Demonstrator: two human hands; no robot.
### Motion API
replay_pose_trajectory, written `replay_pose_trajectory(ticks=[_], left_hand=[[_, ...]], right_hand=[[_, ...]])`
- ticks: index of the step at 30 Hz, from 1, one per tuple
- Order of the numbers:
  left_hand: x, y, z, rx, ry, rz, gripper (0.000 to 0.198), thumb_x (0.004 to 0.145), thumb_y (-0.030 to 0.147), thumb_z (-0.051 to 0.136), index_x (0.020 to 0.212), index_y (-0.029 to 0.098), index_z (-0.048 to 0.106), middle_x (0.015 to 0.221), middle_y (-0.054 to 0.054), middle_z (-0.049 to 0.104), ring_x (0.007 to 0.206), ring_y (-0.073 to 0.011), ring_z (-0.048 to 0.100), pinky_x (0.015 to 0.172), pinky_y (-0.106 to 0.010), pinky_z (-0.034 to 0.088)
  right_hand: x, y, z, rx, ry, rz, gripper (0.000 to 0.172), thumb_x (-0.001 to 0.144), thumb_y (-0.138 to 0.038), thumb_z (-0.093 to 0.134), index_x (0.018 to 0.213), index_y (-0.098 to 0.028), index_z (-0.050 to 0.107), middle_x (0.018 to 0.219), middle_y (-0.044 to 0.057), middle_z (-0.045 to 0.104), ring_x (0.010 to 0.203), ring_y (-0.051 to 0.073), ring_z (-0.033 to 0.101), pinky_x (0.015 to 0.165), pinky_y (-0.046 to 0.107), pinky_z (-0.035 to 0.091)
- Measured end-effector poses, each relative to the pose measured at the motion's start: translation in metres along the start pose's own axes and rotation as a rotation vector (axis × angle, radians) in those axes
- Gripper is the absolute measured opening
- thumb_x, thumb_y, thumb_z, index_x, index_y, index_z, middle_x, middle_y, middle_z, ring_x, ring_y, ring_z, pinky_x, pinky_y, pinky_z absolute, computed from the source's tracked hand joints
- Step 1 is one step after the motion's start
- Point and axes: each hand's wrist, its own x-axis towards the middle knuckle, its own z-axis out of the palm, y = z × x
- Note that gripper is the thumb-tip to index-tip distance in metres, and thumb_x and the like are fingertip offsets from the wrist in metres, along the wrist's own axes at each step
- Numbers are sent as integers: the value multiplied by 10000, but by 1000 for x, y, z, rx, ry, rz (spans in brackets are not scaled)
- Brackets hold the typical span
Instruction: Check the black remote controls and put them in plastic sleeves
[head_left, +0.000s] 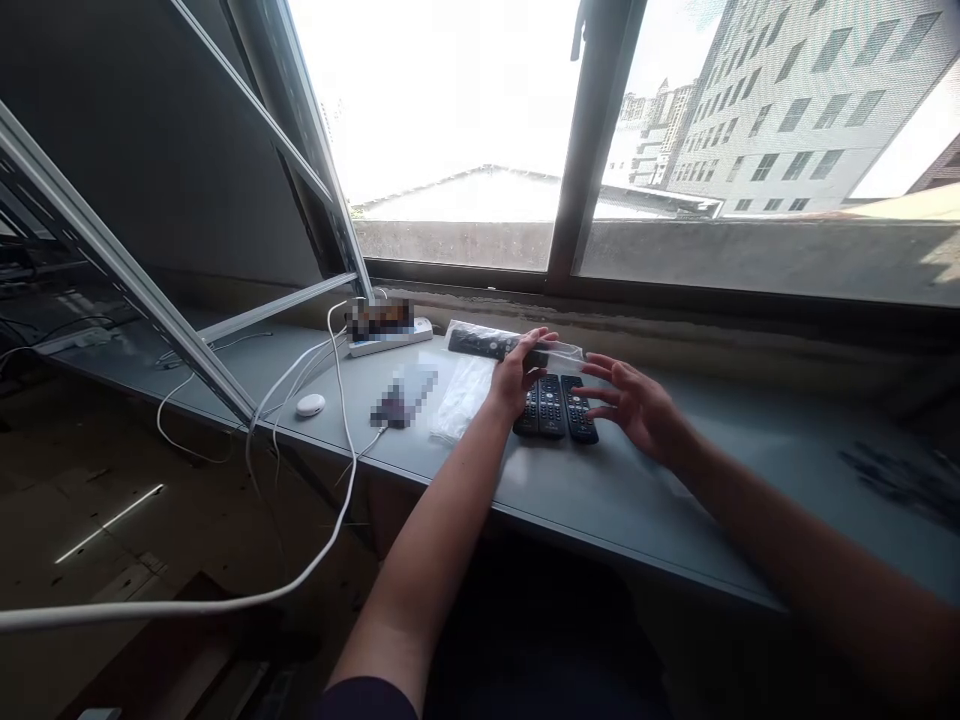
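A black remote control in a clear plastic bag lies crosswise toward the back of the table. My left hand grips it, fingers over the top and thumb at the front side. My right hand is open with fingers spread, near the bag's right end and over the edge of the rightmost bare remote control. Two more black remote controls, the middle one and the left one, lie beside it, the left one partly hidden by my left hand. Clear plastic bags lie left of my forearm.
On the grey table, a blurred phone-like object has a cable plugged in. A white round puck and a white power strip are further left. White cables hang over the front edge. A metal frame stands at left.
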Motion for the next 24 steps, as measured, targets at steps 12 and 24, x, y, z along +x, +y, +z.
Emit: replay_pose_trajectory(ticks=[12, 24], left_hand=[[0, -1, 0, 56, -103, -86, 289, 974, 473, 787, 1172, 272, 851, 1378, -70, 812, 1175, -247, 770, 629, -219, 474], [-1, -2, -2, 154, -120, -55, 288, 987, 479, 756, 1175, 283, 853, 1405, -66, 802, 1262, -261, 748, 753, -250, 523]], right_hand=[[-3, -3, 1, 75, -158, 80, 399, 962, -691, 776, 1067, -319, 875, 1416, 78, 804, 1305, 399, 774, 513, 259, 574], [-5, -1, 2, -4, -237, 45, 479, 994, -585, 779, 1412, -352, 807, 1746, 22, 559, 1437, 396, 687, 744, 358, 702]])
